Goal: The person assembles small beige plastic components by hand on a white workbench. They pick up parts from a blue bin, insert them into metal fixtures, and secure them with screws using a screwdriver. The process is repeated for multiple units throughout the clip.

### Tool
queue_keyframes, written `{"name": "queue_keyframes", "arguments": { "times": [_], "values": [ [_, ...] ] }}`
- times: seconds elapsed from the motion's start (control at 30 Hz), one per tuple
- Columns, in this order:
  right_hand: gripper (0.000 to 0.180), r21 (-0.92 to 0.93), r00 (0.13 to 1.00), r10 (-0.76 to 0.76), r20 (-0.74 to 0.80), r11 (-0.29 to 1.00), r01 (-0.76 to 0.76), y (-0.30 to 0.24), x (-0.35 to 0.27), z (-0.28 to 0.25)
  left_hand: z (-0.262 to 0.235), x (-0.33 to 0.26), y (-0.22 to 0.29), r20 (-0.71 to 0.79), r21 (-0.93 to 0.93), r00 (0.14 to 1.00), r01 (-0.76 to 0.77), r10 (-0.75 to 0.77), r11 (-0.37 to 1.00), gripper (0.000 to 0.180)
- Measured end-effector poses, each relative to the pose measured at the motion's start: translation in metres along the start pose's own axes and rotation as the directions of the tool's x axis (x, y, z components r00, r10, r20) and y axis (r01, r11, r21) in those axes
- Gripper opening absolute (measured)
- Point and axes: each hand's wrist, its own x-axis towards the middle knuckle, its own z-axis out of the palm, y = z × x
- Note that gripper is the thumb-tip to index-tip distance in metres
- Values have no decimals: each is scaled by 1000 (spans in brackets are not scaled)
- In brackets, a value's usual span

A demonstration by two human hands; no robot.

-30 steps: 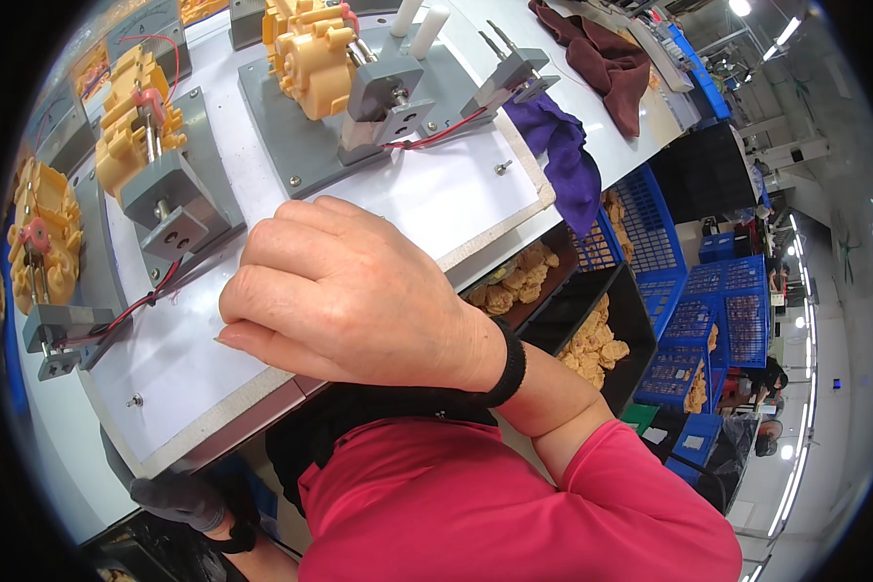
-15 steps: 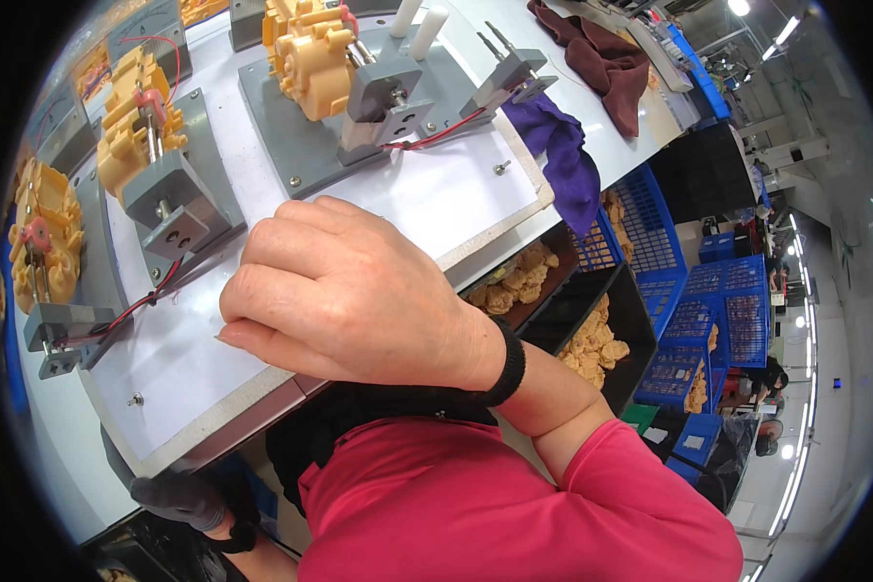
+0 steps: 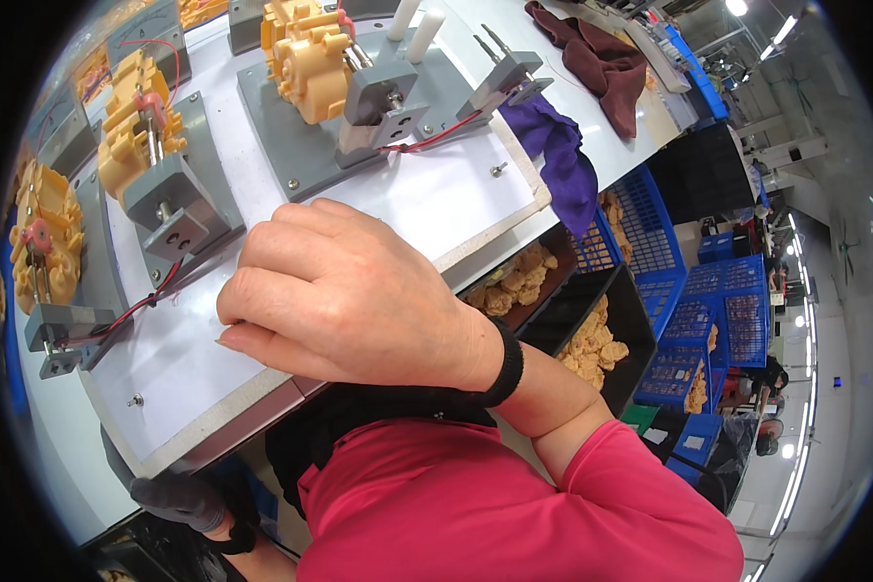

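Observation:
My right hand, bare with a black band at the wrist, hovers over the near edge of a white-topped board. Its fingers are curled in, and whatever they may hold is hidden beneath the hand. Low at the left, below the board's edge, is my left hand in a grey glove; its fingers are too dark to make out. Beyond the right hand, yellow plastic gear housings sit on grey fixtures with metal pins and red and black wires. Another yellow housing and a third stand to the left.
Small metal toggle switches stick up from the board. A purple cloth hangs over the table's right edge, with a maroon cloth farther back. Black bins of yellow parts and blue crates stand at the right.

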Motion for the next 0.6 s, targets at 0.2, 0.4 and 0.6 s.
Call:
{"name": "queue_keyframes", "arguments": {
  "times": [0.2,0.4,0.6],
  "values": [
    [17,-3,1000,-6,1,1000,6,1,0,0,-5,6,-8,74,-60,997,-16,21,998,93],
    [17,1,1000,-15,-9,1000,15,1,0,1,-4,4,-7,77,-76,997,-9,15,997,90],
    [15,-8,1000,-17,4,1000,17,0,-1,0,-4,4,-9,68,-70,998,-12,17,997,90]
  ]
}}
